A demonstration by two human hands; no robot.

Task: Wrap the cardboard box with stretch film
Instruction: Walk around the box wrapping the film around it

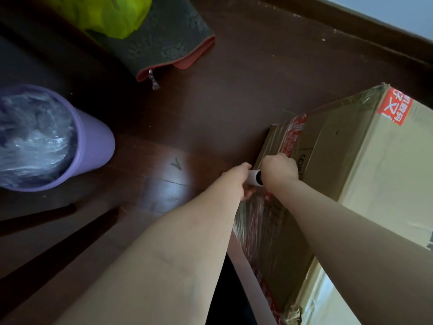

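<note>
Big cardboard box (351,165) sits on dark wood floor (210,102), right side of view, with the person reaching down along its near side face. Both hands are low against that face, close to the box's left vertical edge. Left hand (240,181) is just left of the box, fingers curled round one end of a small white stretch film roll (255,178). Right hand (280,170) is a closed fist gripping the roll's other, dark-cored end, knuckles against the cardboard. The roll lies between the two hands, touching both. Stretch film (255,226) is pulled from the roll back toward the camera, lying wrinkled and shiny over the lower side of the box, between the two forearms. Red tape (296,130) runs down the box side just above the right hand, and a red label (396,106) is on the top far corner. Purple bin (91,141) with a clear plastic liner stands well left of the hands. Dark patterned mat (168,36) with a pink edge lies at top, a yellow-green bag (112,12) on it. Pale wall (398,10) top right.
</note>
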